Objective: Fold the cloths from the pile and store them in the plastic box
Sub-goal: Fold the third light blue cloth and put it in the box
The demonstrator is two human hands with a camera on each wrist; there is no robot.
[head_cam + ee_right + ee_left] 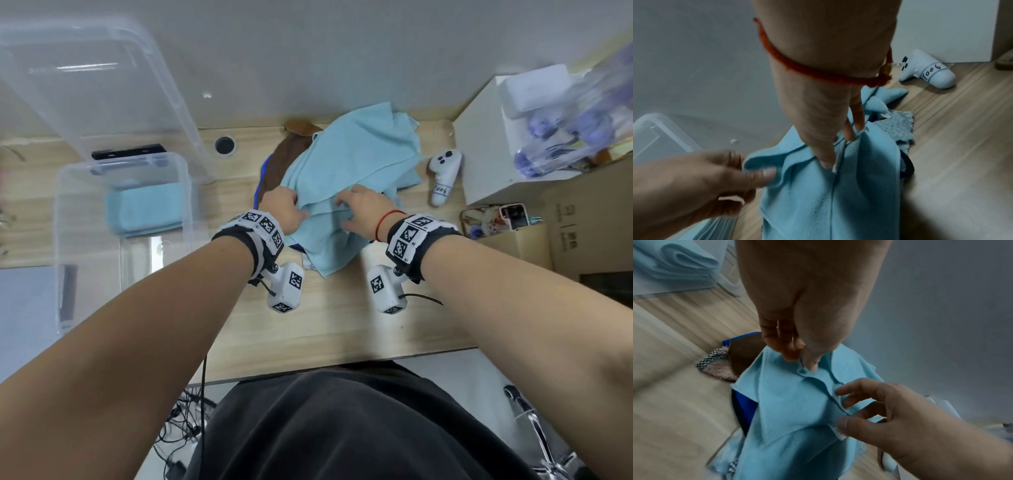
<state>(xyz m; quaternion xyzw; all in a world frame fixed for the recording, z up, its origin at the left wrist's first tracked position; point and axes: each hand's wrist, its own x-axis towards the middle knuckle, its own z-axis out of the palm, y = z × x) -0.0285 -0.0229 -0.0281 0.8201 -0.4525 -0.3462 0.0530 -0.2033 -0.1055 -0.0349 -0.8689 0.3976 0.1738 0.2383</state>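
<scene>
A light blue cloth point(356, 154) lies crumpled on top of a pile at the middle of the wooden table. Under it show a brown cloth point(287, 154), a dark blue cloth point(744, 404), a checked cloth point(715, 358) and a knitted grey-blue cloth point(898, 128). My left hand point(294, 210) pinches a fold of the light blue cloth's near edge between thumb and fingers point(812, 363). My right hand point(346, 209) pinches the same hem a little to the right, beside a white label point(835, 164). The clear plastic box point(68, 212) stands at the left with a folded light blue cloth point(144, 209) inside.
The box's clear lid point(102, 85) leans against the wall behind it. A white controller point(443, 174) lies right of the pile, beside a white cabinet point(486, 144) with clutter on top. A round cable hole point(225, 145) sits between box and pile. Bare wood stretches in front.
</scene>
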